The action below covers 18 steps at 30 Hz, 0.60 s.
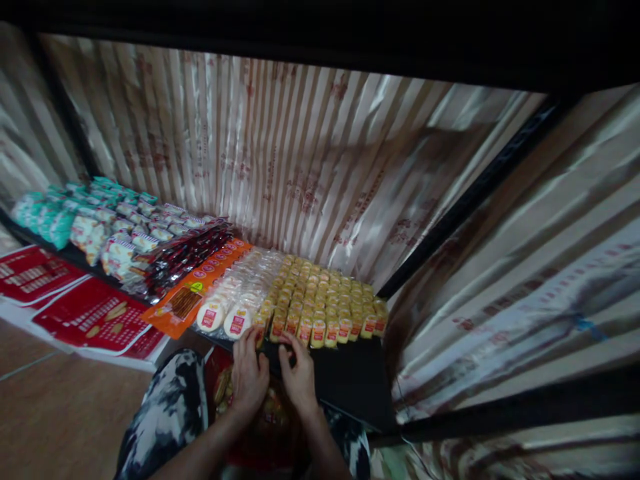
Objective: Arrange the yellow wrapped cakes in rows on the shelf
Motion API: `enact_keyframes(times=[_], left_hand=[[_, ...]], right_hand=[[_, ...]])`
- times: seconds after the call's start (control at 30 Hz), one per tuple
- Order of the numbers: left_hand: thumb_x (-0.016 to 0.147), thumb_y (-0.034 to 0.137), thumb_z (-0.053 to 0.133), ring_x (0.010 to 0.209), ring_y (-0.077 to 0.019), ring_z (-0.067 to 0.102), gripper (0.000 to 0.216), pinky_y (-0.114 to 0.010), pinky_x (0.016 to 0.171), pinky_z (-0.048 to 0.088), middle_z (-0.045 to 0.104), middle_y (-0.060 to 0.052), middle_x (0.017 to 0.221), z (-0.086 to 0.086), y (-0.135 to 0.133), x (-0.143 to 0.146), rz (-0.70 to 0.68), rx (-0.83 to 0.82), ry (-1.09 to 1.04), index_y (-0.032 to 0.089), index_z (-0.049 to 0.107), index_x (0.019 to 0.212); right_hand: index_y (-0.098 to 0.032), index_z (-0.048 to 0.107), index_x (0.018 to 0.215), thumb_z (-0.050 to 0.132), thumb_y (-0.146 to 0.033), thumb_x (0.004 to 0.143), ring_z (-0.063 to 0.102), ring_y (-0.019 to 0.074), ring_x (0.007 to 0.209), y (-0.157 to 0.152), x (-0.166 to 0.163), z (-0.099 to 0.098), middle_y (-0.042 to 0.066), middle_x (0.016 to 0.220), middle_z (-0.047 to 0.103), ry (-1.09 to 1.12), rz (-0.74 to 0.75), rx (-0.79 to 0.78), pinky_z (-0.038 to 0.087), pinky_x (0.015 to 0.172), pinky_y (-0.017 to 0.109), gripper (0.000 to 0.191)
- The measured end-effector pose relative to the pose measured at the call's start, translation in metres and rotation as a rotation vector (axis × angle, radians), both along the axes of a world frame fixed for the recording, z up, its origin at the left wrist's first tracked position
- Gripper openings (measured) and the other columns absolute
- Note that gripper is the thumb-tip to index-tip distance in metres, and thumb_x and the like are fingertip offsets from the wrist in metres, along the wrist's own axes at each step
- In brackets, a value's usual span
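Rows of small yellow snack packets (320, 300) with orange-red labels stand close together on a black shelf (350, 377). My left hand (250, 370) reaches up to the shelf's front edge, its fingertips against the front packet of the leftmost yellow row and its thumb apart. Beside it, my right hand (299, 375) has its thumb and fingers spread, the fingertips near the bottom of the neighbouring front packets. I see nothing gripped in either hand. Between my knees, below the hands, a red bag or box (265, 413) holds more yellow packets, partly hidden by my arms.
Left of the yellow rows lie round white packs (212, 315), an orange snack bag (185, 299), dark red packets (193, 250), white packets (120, 253) and teal ones (55, 223). Red printed cartons (100, 319) stand on the floor. Black shelf posts and striped sheeting (300, 160) enclose the shelf.
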<state>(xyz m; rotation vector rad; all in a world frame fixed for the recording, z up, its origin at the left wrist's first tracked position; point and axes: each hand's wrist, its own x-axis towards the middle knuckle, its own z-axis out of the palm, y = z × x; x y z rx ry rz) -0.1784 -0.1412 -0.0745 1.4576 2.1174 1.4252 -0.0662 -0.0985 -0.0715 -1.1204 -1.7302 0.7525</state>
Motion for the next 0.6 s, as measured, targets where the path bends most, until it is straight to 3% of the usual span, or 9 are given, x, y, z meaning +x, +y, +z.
enact_keyframes(times=[0.13, 0.3, 0.47, 0.6], left_hand=[[0.073, 0.009, 0.040, 0.117, -0.0223, 0.044, 0.050, -0.039, 0.102, 0.036, 0.052, -0.013, 0.123, -0.004, 0.003, -0.010, -0.019, -0.097, -0.064, 0.010, 0.045, 0.123], [0.078, 0.014, 0.039, 0.118, -0.0217, 0.046, 0.043, -0.039, 0.101, 0.037, 0.053, -0.014, 0.122, -0.005, 0.005, -0.018, -0.056, -0.120, -0.144, 0.011, 0.046, 0.121], [0.082, 0.021, 0.038, 0.113, -0.0224, 0.050, 0.040, -0.040, 0.094, 0.043, 0.051, -0.014, 0.119, -0.003, 0.001, -0.017, -0.060, -0.048, -0.253, 0.014, 0.043, 0.122], [0.083, 0.030, 0.041, 0.098, -0.0220, 0.057, 0.044, -0.039, 0.082, 0.050, 0.048, -0.015, 0.114, 0.002, -0.003, -0.013, -0.043, 0.004, -0.277, 0.012, 0.042, 0.123]], right_hand=[[-0.015, 0.059, 0.112, 0.041, -0.025, 0.083, 0.062, 0.0198, 0.091, -0.009, -0.037, -0.017, 0.012, 0.105, 0.064, -0.069, -0.083, 0.000, 0.051, 0.079, 0.033, 0.035], [-0.016, 0.057, 0.116, 0.038, -0.018, 0.080, 0.061, 0.0178, 0.098, -0.009, -0.046, -0.027, 0.010, 0.108, 0.064, -0.107, -0.087, -0.003, 0.049, 0.086, 0.031, 0.040], [-0.019, 0.056, 0.115, 0.041, -0.019, 0.080, 0.060, 0.0163, 0.097, -0.017, -0.046, -0.022, 0.010, 0.109, 0.060, -0.044, -0.085, 0.010, 0.051, 0.078, 0.027, 0.038], [-0.020, 0.056, 0.111, 0.041, -0.023, 0.084, 0.059, 0.0145, 0.095, -0.027, -0.042, -0.012, 0.009, 0.105, 0.057, 0.020, -0.076, 0.021, 0.051, 0.073, 0.022, 0.031]])
